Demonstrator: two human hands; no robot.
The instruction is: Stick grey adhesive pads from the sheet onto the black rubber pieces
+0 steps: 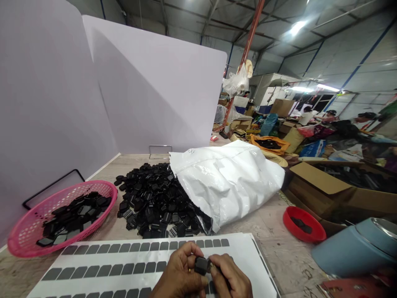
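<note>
Pink basket [21,231]: sitting at the lower left of the frame, holding a shallow layer of flat black parts, probably placed there within easy reach of the left arm.
Sticker sheet [130,256]: lying across the bottom centre, white with rows of grey rectangular labels, spread flat just under the hands so a label can be picked straight off.
Loose pile of black parts [151,203]: spilling from the mouth of the white plastic bag [229,178] at centre frame, apparently tipped out for grabbing.
Left hand [180,275]: working at the bottom centre, fingers curled and pinching the small black part [201,265] from its left side.
Right hand [231,279]: meeting the left, fingertips pressing on the same part; the two hands are together, clamped on it just above the sheet.
Red dish [299,225]: resting lower right, holding a few dark pieces.
Blue container [356,248]: lying at the far lower right.
</note>
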